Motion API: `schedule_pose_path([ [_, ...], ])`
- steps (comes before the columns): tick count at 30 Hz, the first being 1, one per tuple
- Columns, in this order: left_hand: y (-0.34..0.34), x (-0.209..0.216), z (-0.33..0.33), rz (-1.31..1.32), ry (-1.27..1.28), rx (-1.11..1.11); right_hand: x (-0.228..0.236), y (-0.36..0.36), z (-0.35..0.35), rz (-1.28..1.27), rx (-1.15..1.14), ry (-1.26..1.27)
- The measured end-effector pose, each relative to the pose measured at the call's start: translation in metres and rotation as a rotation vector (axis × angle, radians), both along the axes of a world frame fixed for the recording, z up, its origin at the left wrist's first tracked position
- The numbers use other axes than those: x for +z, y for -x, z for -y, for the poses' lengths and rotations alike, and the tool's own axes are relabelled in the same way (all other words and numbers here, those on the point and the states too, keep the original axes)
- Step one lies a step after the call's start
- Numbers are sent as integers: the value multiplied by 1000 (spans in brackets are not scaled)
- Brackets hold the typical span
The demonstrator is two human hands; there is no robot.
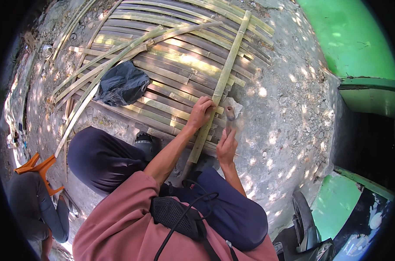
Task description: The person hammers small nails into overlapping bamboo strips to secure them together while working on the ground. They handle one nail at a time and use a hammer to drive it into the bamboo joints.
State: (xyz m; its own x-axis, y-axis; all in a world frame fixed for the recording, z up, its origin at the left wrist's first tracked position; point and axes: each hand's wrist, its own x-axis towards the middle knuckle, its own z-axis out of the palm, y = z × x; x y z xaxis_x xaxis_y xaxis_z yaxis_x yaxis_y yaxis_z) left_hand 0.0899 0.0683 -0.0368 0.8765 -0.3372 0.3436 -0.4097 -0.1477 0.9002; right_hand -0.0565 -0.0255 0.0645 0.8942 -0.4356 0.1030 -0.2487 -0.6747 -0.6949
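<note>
A long bamboo strip point(228, 65) lies crosswise over a panel of split bamboo slats point(180, 56) on the ground before me. My left hand point(201, 112) is closed at the left edge of this strip, its fingertips pressed together on top; whatever they pinch is too small to make out. To the right of the strip, my right hand point(226, 145) grips the handle of a hammer point(230, 114). The hammer's head is slightly blurred and points away from me, beside the strip and near my left fingertips.
A crumpled black plastic bag point(122, 83) and loose bamboo strips point(97, 71) lie over the panel's left part. Another person point(36, 209) sits at lower left by an orange stool point(41, 167). A green wall point(349, 35) stands at right, with a motorcycle wheel point(304, 217) at lower right.
</note>
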Motion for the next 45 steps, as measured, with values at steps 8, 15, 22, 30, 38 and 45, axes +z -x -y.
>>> schedule_pose_path([
  [8, -2, -6, -4, 11, -3, 12, 3, -2, -5, 8, -17, -102],
  [15, 0, 0, -2, -23, -3, -23, -19, 7, 1, -116, -8, 8],
  [22, 21, 24, -18, -4, -348, 97, -4, 13, 18, -105, -49, -81],
  [30, 69, 19, -14, -30, -719, 78, -21, 8, 18, -92, 94, -118],
  [38, 66, 27, -12, -69, -709, 57, -8, 10, 20, -77, 145, -53],
  [45, 60, 27, -12, -52, -721, 55, 2, -4, 17, -23, 137, -95],
])
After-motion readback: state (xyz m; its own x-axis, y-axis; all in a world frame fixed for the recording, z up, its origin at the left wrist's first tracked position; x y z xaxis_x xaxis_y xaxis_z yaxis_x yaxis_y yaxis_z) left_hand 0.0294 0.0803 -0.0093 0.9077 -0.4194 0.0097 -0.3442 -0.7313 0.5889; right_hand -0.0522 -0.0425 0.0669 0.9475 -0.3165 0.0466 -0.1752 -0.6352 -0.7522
